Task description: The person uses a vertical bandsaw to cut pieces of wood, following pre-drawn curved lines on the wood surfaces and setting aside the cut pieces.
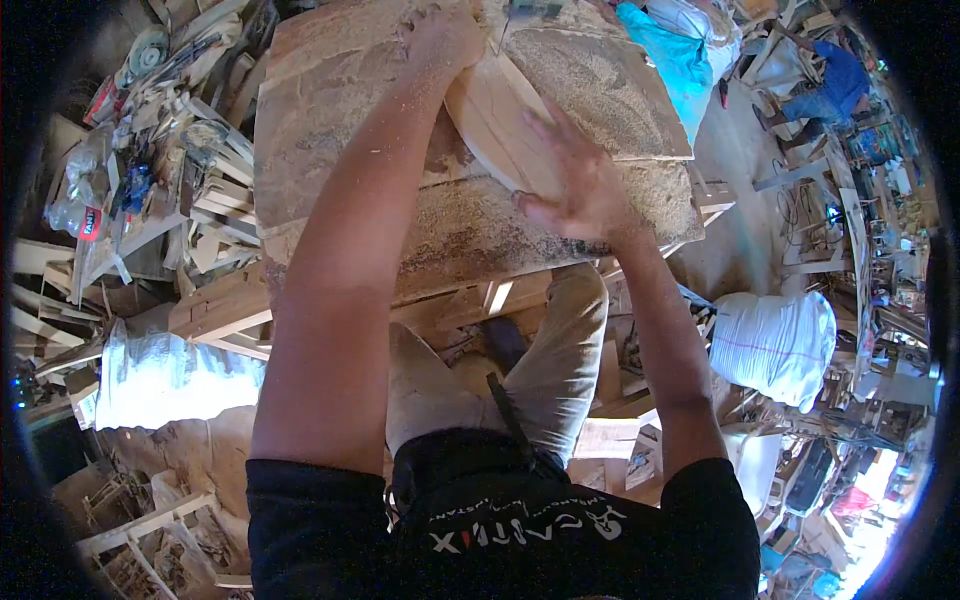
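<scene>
I have the pale wooden piece [492, 112] lying on the sawdust-covered table [345, 90], toward its far side, with one end pointing at a dark metal fitting [530, 9] and what looks like a thin upright blade just below it. On my feed, the right hand [580, 180] is spread over the right side and near end of the piece, thumb well apart from the fingers. The left hand [440, 35] rests beside the far end, its fingers bent and pointing left; whether they pinch anything or merely press down, I cannot tell from here. As I judge it, the step in hand is guiding this piece along the fitting, and doing it well calls for even downward pressure so the wood sits flat. I would let the right hand steer and feed slowly from the near end, while the left only steadies the side — that one is my worry, being so near the fitting, and I would want it clear of the blade's path. A dark line seems to curve along the top face; if it is a mark, I would follow it by swinging the near end gently rather than twisting hard. The loose sawdust could hide such a line — worth brushing away with the blade stopped.
</scene>
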